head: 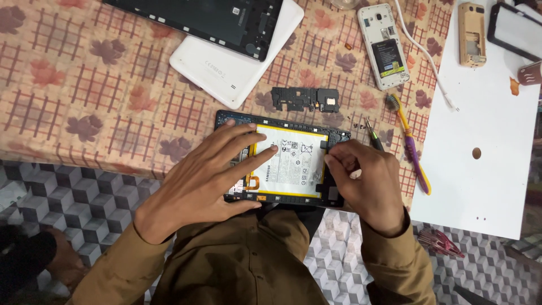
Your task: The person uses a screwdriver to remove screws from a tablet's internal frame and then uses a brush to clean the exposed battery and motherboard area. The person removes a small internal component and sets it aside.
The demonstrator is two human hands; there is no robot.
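I see the opened tablet at the near edge of the counter, back cover off, its white battery with yellow border exposed. My left hand lies flat on the tablet's left half, fingers spread, fingertips on the battery. My right hand is curled at the tablet's right edge, fingers pinched together on a small item I cannot make out. At 12 o'clock from the tablet lies a black inner frame piece. At 11 o'clock, a white tablet cover sits under a dark panel. At 1 o'clock lies an opened white phone. At 3 o'clock lie a screwdriver and a toothbrush, beside a white board.
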